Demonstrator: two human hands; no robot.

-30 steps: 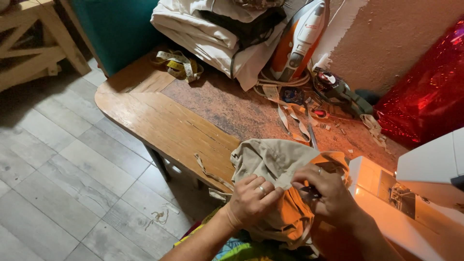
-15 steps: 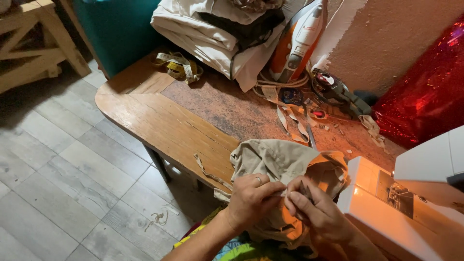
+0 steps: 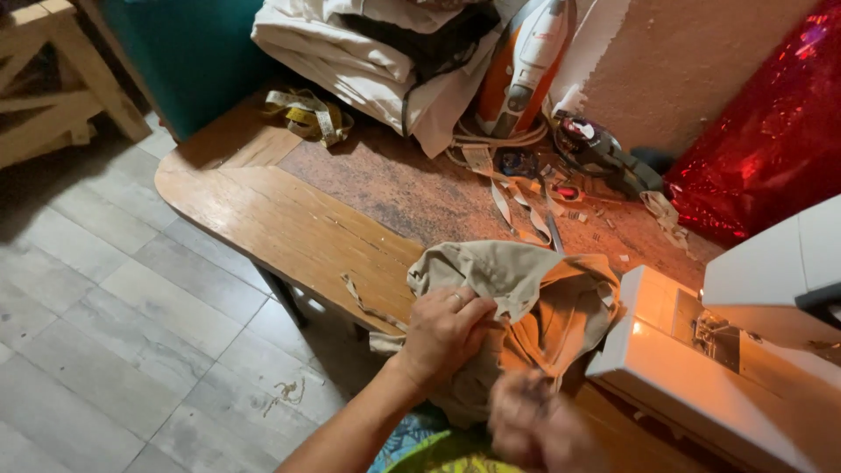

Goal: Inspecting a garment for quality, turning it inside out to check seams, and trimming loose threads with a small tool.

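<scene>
Head view: the left hand (image 3: 442, 333) is pinching a crumpled beige cotton garment (image 3: 517, 302) at the wooden table's (image 3: 289, 219) near edge, beside the white sewing machine (image 3: 701, 368). The blurred right hand (image 3: 530, 420) is hovering just below; its fingers cannot be told.

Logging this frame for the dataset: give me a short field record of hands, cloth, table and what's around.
left hand: pressed on the beige cloth, fingers curled into its folds
right hand: blurred, just below the cloth; grip cannot be told
cloth: bunched at the near edge of the wooden table, beside the white sewing machine
far side: orange iron, folded pale fabric, yellow measuring tape
scraps: fabric strips mid-table
</scene>
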